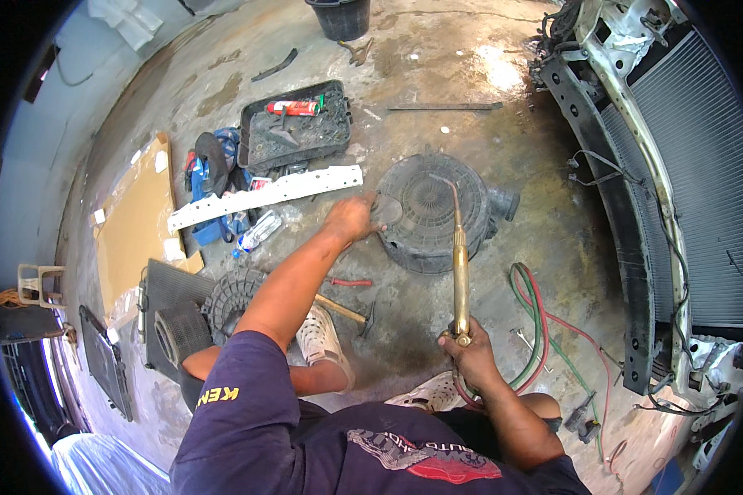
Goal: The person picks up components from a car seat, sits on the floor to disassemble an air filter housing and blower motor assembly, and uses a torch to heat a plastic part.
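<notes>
On the floor in front of me lies a round black plastic housing (431, 177) with a ribbed lid and a spout at its right. My left hand (352, 219) is closed at its left rim, pinching a flat grey rounded piece (386, 213) that overlaps the lid. A brass gas torch (461, 272) is in my right hand (474, 356), fingers wrapped round its valve end. Its thin bent tip points away from me over the housing; no flame can be made out. Red and green hoses (539, 330) run from the torch's lower end.
A black tray (295, 153) with a red tube, a white perforated strip (264, 198), a water bottle (258, 232) and cardboard (132, 223) lie left. A hammer (351, 311) lies near my foot. A car's front frame with radiator (689, 165) stands at right; a black bucket (341, 18) is far ahead.
</notes>
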The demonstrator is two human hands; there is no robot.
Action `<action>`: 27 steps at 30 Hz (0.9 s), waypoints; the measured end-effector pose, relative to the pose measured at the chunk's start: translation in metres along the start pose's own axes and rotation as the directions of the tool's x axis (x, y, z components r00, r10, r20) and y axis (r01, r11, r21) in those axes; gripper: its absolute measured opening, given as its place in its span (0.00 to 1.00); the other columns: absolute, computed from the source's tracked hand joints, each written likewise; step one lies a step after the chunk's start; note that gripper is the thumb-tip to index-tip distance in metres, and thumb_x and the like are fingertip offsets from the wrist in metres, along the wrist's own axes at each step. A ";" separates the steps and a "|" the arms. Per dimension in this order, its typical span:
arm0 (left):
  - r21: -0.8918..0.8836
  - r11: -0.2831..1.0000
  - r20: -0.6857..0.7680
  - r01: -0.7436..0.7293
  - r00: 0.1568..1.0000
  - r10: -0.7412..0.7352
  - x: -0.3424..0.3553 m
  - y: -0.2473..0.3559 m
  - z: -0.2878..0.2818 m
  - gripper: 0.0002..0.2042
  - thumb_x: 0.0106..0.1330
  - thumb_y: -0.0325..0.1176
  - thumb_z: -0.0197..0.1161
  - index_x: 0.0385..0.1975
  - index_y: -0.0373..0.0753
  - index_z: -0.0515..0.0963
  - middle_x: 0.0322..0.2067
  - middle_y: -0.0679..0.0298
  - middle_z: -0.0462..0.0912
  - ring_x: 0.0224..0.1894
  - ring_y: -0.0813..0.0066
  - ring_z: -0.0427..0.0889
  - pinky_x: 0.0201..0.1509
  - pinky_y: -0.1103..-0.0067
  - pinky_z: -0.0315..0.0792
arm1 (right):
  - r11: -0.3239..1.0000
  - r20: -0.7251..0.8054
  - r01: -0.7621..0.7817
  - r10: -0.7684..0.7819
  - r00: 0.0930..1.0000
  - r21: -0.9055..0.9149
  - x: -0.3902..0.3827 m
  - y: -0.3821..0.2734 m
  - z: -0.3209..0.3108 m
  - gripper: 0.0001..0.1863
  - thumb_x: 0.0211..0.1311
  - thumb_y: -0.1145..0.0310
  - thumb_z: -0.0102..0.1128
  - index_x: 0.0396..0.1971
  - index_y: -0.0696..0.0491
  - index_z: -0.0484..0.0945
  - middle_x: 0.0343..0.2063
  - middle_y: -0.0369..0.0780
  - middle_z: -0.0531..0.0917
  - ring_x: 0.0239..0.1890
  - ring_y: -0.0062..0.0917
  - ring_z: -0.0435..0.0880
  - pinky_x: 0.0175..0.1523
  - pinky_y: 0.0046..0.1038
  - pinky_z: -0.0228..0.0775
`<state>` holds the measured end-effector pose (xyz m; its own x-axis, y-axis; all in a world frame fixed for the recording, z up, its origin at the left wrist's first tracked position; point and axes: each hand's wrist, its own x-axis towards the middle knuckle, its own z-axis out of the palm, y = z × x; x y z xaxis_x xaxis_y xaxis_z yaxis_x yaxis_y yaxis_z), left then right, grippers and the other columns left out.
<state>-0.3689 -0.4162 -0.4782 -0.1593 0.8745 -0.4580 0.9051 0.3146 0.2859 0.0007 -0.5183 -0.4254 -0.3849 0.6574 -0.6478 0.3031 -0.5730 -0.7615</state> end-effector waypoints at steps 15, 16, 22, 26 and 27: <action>0.151 0.965 -0.157 0.213 0.969 -0.190 0.147 -0.158 -0.105 0.30 0.63 0.47 0.65 0.66 0.48 0.74 0.58 0.48 0.81 0.61 0.51 0.79 0.65 0.63 0.73 | 0.978 -0.305 -0.180 0.204 0.930 0.106 -0.068 0.028 -0.003 0.15 0.59 0.81 0.67 0.40 0.53 0.70 0.28 0.35 0.80 0.22 0.19 0.78 0.26 0.23 0.73; 0.165 0.959 -0.160 0.229 0.966 -0.204 0.162 -0.165 -0.107 0.28 0.64 0.43 0.63 0.66 0.47 0.74 0.59 0.49 0.80 0.62 0.52 0.78 0.66 0.63 0.73 | 0.975 -0.355 -0.177 0.215 0.910 0.135 -0.073 0.030 0.005 0.16 0.58 0.80 0.69 0.40 0.53 0.70 0.27 0.36 0.80 0.21 0.19 0.78 0.26 0.22 0.73; 0.248 0.921 -0.160 0.302 0.950 -0.269 0.240 -0.187 -0.101 0.26 0.69 0.31 0.55 0.69 0.54 0.69 0.68 0.53 0.71 0.65 0.51 0.76 0.68 0.61 0.71 | 0.909 -0.502 -0.150 0.345 0.793 0.388 -0.089 0.030 0.058 0.17 0.57 0.75 0.73 0.39 0.55 0.71 0.26 0.38 0.81 0.19 0.21 0.79 0.24 0.23 0.76; 0.176 0.929 -0.183 0.326 0.938 -0.294 0.292 -0.219 -0.086 0.31 0.67 0.28 0.52 0.72 0.56 0.65 0.70 0.51 0.67 0.65 0.50 0.76 0.68 0.58 0.71 | 0.887 -0.519 -0.195 0.409 0.751 0.418 -0.100 0.007 0.092 0.14 0.59 0.70 0.71 0.40 0.53 0.73 0.28 0.38 0.83 0.19 0.19 0.77 0.24 0.21 0.71; 0.214 0.937 -0.151 0.278 0.957 -0.249 0.311 -0.200 -0.065 0.26 0.73 0.32 0.45 0.71 0.55 0.66 0.69 0.54 0.70 0.66 0.51 0.75 0.69 0.59 0.71 | 0.875 -0.544 -0.215 0.444 0.712 0.434 -0.110 0.000 0.097 0.12 0.61 0.69 0.70 0.41 0.53 0.76 0.27 0.35 0.83 0.21 0.17 0.76 0.25 0.19 0.68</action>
<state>-0.6252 -0.1833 -0.6226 -0.4376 0.8137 -0.3826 0.8877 0.4588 -0.0394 -0.0420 -0.6380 -0.3520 0.3348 0.4795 -0.8112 -0.0307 -0.8548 -0.5180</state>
